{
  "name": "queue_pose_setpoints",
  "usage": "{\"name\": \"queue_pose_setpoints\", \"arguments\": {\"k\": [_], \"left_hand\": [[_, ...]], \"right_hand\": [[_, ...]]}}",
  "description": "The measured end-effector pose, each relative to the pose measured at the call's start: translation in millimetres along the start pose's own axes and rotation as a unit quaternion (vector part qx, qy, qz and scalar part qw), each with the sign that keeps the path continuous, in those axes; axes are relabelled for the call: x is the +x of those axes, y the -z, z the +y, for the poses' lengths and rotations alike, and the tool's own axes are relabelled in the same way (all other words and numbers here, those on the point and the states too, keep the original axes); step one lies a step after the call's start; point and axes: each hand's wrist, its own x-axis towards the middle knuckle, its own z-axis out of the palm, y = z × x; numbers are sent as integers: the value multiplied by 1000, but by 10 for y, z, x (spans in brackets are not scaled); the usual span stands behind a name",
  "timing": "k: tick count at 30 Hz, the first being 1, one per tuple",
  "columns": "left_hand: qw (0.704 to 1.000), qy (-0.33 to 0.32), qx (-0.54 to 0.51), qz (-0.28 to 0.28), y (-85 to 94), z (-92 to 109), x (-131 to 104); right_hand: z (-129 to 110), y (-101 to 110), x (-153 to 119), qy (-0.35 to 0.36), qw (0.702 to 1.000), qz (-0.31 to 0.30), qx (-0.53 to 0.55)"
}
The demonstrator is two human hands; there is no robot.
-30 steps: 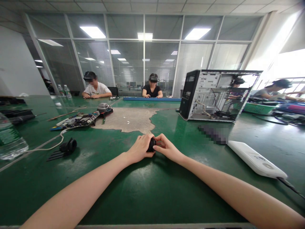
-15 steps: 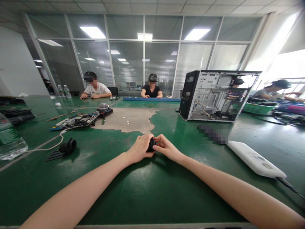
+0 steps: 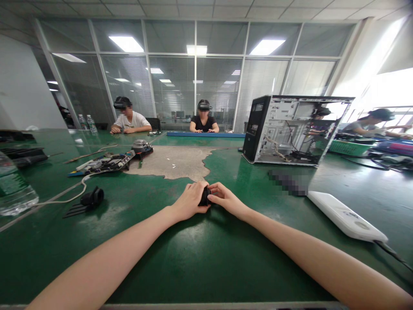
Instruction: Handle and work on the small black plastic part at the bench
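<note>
A small black object (image 3: pixel 204 197) is held between my two hands just above the green table (image 3: pixel 193 262), near the middle of the view. My left hand (image 3: pixel 191 199) wraps round it from the left, with the thumb below and the fingers over the top. From the right, my right hand (image 3: pixel 226 200) pinches its side with thumb and fingers. The palms hide much of the object, and its exact kind cannot be made out.
A black ring-shaped part (image 3: pixel 92 197), a circuit board (image 3: pixel 103 164) and a water bottle (image 3: pixel 14 187) are at left. An open computer case (image 3: pixel 290 129) and a white power bank-like device (image 3: pixel 345 215) stand right. Two people (image 3: pixel 130 120) (image 3: pixel 204 118) sit opposite.
My hands and the black object have barely moved. Across the table, the person in black has shifted slightly to the left.
</note>
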Motion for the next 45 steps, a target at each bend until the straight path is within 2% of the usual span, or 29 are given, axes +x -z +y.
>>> {"name": "queue_pose_setpoints", "arguments": {"k": [5,11,17,24,29,36,45], "left_hand": [[1000,2,-1,0,-2,3,0],[1000,0,-6,5,-1,-3,-9],[1000,-2,-3,8,-4,-3,-1],[1000,1,3,3,-7,-8,-1],[1000,-1,5,5,-25,-26,-4],[1000,-1,8,4,-22,-25,-4],[1000,2,-1,1,-3,-16,-8]], "right_hand": [[-47,10,-20,9,999,-31,39],[-72,-11,-25,-8,1000,5,17],[-26,7,-7,-19,1000,12,0],[-116,-5,-45,0,999,-26,39],[-120,-35,-35,-13,999,10,33],[-96,-27,-7,-44,999,17,14],[-81,-37,-38,-2,999,-7,34]]}}
